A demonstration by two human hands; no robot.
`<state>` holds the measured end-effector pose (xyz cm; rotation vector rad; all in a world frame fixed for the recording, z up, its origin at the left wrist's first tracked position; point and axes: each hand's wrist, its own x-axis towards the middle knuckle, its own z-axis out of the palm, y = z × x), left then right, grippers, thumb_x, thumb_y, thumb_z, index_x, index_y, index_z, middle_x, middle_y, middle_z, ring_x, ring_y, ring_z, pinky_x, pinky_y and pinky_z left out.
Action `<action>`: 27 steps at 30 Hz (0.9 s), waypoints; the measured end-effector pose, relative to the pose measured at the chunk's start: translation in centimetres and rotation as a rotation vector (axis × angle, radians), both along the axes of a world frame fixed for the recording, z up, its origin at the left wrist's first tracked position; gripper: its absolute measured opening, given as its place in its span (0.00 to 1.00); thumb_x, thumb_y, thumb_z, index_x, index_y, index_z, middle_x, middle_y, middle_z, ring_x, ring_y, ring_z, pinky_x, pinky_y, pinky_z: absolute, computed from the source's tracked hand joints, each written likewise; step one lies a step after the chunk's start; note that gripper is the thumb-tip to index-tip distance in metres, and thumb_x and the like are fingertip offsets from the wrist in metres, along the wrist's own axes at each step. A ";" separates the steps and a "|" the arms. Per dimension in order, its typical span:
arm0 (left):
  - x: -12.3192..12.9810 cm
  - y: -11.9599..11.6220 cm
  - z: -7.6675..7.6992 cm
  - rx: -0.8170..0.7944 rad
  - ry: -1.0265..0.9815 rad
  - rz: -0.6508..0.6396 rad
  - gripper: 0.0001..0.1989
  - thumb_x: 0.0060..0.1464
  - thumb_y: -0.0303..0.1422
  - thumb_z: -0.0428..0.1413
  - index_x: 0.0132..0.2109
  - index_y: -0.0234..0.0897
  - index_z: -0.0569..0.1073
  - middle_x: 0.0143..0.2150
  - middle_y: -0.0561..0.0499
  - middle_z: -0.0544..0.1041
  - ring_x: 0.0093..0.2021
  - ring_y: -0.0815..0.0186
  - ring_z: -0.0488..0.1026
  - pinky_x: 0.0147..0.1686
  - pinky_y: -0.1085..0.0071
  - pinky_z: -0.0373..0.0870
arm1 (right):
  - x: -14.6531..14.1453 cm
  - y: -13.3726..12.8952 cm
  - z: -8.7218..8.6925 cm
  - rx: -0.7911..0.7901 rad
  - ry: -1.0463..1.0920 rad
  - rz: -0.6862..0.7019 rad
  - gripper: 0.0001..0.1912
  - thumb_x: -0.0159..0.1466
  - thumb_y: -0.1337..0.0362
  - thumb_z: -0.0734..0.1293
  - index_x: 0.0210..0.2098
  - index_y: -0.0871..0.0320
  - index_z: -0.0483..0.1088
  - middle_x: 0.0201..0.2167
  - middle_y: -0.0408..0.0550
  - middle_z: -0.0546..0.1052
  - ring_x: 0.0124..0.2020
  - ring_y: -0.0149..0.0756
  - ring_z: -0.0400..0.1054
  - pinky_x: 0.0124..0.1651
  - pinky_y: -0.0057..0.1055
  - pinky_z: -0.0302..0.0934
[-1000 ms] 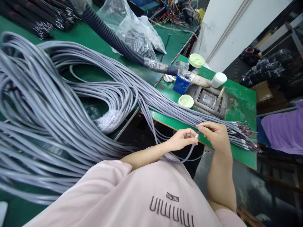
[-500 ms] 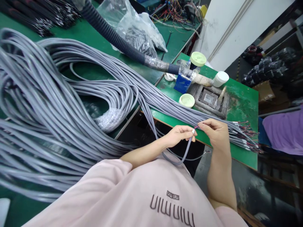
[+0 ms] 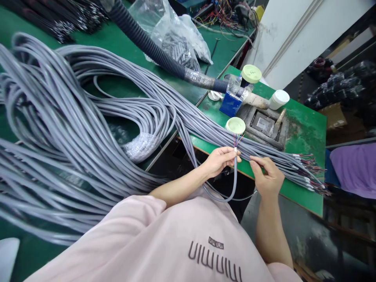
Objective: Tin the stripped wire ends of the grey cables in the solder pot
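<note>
My left hand (image 3: 221, 159) pinches a grey cable (image 3: 235, 172) just below its white end band. Thin coloured wires (image 3: 236, 140) fan upward from that end, in front of a pale green round lid (image 3: 235, 124). To the right, my right hand (image 3: 266, 174) is off the cable, thumb and forefinger apart with nothing visible between them. Behind both hands a thick bundle of grey cables (image 3: 205, 121) runs across the green table (image 3: 308, 125), its bared wire ends (image 3: 315, 172) at the right.
A solder pot (image 3: 264, 124) sits behind the bundle, beside a blue box (image 3: 230, 104), a white jar (image 3: 279, 99) and a ribbed hose (image 3: 152, 51). Large cable coils (image 3: 58, 117) cover the left side, near a plastic bag (image 3: 179, 39). A person in purple (image 3: 354, 168) is at far right.
My right hand has let go of the wires and moved away to the lower right. The cable end in my left hand now points up, its wires spread. The whole view has shifted slightly.
</note>
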<state>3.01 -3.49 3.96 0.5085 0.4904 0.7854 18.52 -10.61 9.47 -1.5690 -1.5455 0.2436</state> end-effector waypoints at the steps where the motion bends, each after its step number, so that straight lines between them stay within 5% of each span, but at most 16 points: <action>1: 0.0 0.0 0.1 -0.001 0.002 0.004 0.20 0.44 0.41 0.69 0.39 0.29 0.77 0.29 0.50 0.79 0.26 0.75 0.73 0.30 0.78 0.67 | 0.2 0.0 -0.3 0.031 -0.047 0.042 0.08 0.63 0.64 0.68 0.41 0.52 0.78 0.32 0.46 0.78 0.31 0.36 0.72 0.38 0.36 0.68; 7: -0.1 0.2 0.7 -0.048 -0.045 0.003 0.20 0.44 0.40 0.69 0.39 0.30 0.76 0.29 0.51 0.78 0.27 0.74 0.73 0.30 0.78 0.70 | 0.3 0.3 -1.6 0.169 -0.300 0.294 0.24 0.63 0.70 0.66 0.57 0.45 0.70 0.53 0.50 0.75 0.54 0.46 0.70 0.55 0.49 0.66; 11: 0.0 0.1 1.2 -0.039 -0.090 -0.012 0.16 0.48 0.39 0.67 0.37 0.30 0.77 0.29 0.53 0.76 0.26 0.76 0.72 0.31 0.79 0.70 | -0.4 0.7 -2.3 0.203 -0.375 0.403 0.24 0.62 0.67 0.69 0.57 0.44 0.69 0.61 0.49 0.70 0.62 0.49 0.62 0.60 0.52 0.62; 14: -0.9 -0.3 2.9 0.063 -0.064 0.028 0.18 0.47 0.38 0.68 0.45 0.35 0.78 0.37 0.50 0.79 0.33 0.72 0.76 0.36 0.75 0.73 | 0.4 1.5 -1.7 0.265 -0.379 0.314 0.21 0.63 0.65 0.68 0.56 0.46 0.70 0.56 0.49 0.75 0.60 0.48 0.65 0.59 0.51 0.63; 16: -2.3 -0.8 4.8 0.257 -0.057 0.004 0.21 0.46 0.37 0.68 0.48 0.38 0.78 0.46 0.47 0.80 0.45 0.64 0.77 0.44 0.70 0.74 | 1.7 2.5 -0.5 0.333 -0.355 0.120 0.18 0.65 0.64 0.66 0.54 0.50 0.72 0.51 0.51 0.78 0.56 0.47 0.69 0.58 0.50 0.64; 17: -3.0 -1.0 5.8 0.373 -0.069 -0.100 0.20 0.48 0.38 0.67 0.48 0.39 0.78 0.48 0.45 0.80 0.48 0.60 0.77 0.48 0.67 0.73 | 2.5 3.2 0.3 0.365 -0.330 -0.009 0.16 0.66 0.63 0.64 0.52 0.53 0.73 0.48 0.53 0.79 0.53 0.47 0.71 0.57 0.49 0.65; 19: -4.1 -1.5 7.2 0.657 -0.160 -0.531 0.16 0.53 0.39 0.63 0.48 0.39 0.80 0.49 0.43 0.80 0.52 0.55 0.76 0.54 0.62 0.72 | 3.9 4.6 2.1 0.417 -0.243 -0.254 0.15 0.68 0.60 0.61 0.48 0.59 0.76 0.45 0.56 0.79 0.48 0.46 0.74 0.53 0.45 0.66; 21: -4.1 -2.0 7.2 0.922 -0.240 -0.832 0.14 0.56 0.37 0.59 0.49 0.41 0.79 0.50 0.44 0.80 0.53 0.56 0.76 0.55 0.63 0.72 | 4.8 6.1 3.7 0.482 -0.141 -0.379 0.18 0.69 0.57 0.60 0.44 0.63 0.76 0.40 0.59 0.80 0.43 0.46 0.76 0.49 0.42 0.68; 23: -3.0 -2.2 5.5 1.087 -0.068 -0.713 0.13 0.56 0.35 0.59 0.48 0.44 0.80 0.50 0.46 0.80 0.52 0.57 0.76 0.56 0.64 0.70 | 4.8 7.3 4.8 0.527 -0.062 -0.381 0.19 0.69 0.55 0.60 0.41 0.64 0.76 0.36 0.58 0.79 0.38 0.45 0.77 0.44 0.40 0.69; 27: -0.2 -1.2 0.0 1.236 0.474 -0.068 0.11 0.54 0.32 0.59 0.45 0.45 0.80 0.52 0.46 0.79 0.61 0.55 0.69 0.68 0.50 0.49 | 3.4 8.9 5.3 0.376 -0.018 -0.205 0.18 0.68 0.54 0.62 0.39 0.64 0.74 0.36 0.56 0.79 0.36 0.41 0.77 0.43 0.37 0.69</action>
